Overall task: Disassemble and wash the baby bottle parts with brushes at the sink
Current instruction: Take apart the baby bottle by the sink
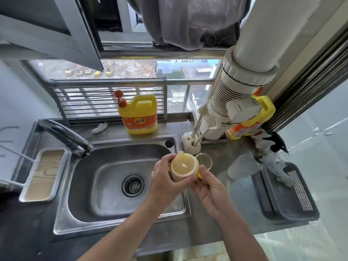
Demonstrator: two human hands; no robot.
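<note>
Head view: bottle (pixel 183 166) is up over the right rim of the sink (pixel 94 185), top facing the camera. Left hand (pixel 163 174) wraps it from the left, fingers curled round the body. Right hand (pixel 209 187) pinches the bottle's lower right edge, thumb and fingers at the yellow handle (pixel 199 175). Drain (pixel 132 185) mid-basin. Faucet (pixel 66 136) back left, spout over the basin. Brushes (pixel 200 121) stand in a white holder (pixel 190 146) on the counter just behind the bottle. Clear lid (pixel 206 160) just beside the bottle, right. Detergent jug (pixel 139 113) at the back. Cup (pixel 242 166) and grey basket (pixel 288 196) further right.
</note>
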